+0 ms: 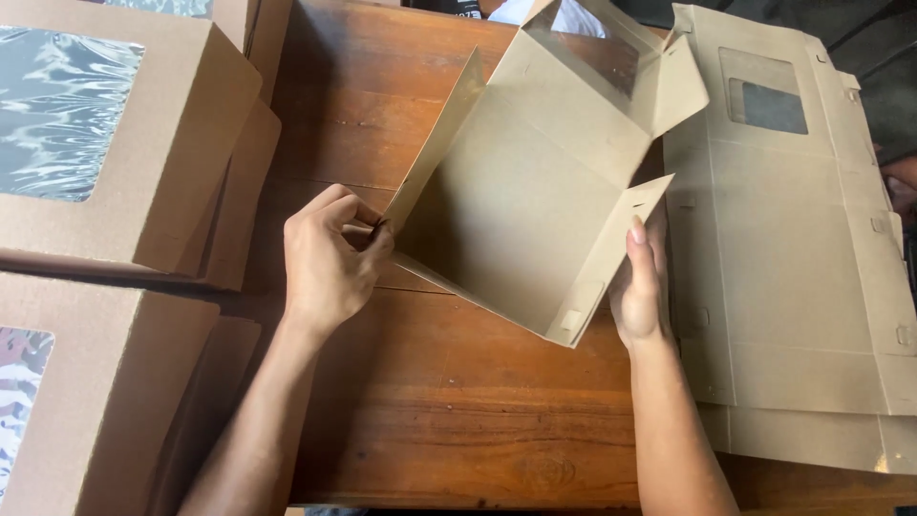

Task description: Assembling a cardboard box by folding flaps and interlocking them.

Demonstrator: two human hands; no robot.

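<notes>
A half-folded brown cardboard box (521, 205) with a clear window panel in its lid is held tilted above the wooden table (449, 411). My left hand (330, 258) pinches the box's left side flap near its lower corner. My right hand (642, 287) presses flat against the outside of the right side flap, fingers pointing up. The box's side walls stand raised and its inside faces me.
A stack of flat, unfolded window box blanks (793, 258) lies on the right of the table. Assembled brown boxes with clear windows (105, 143) are piled at the left, with another one (86, 401) at the lower left. Bare wood shows in the front middle.
</notes>
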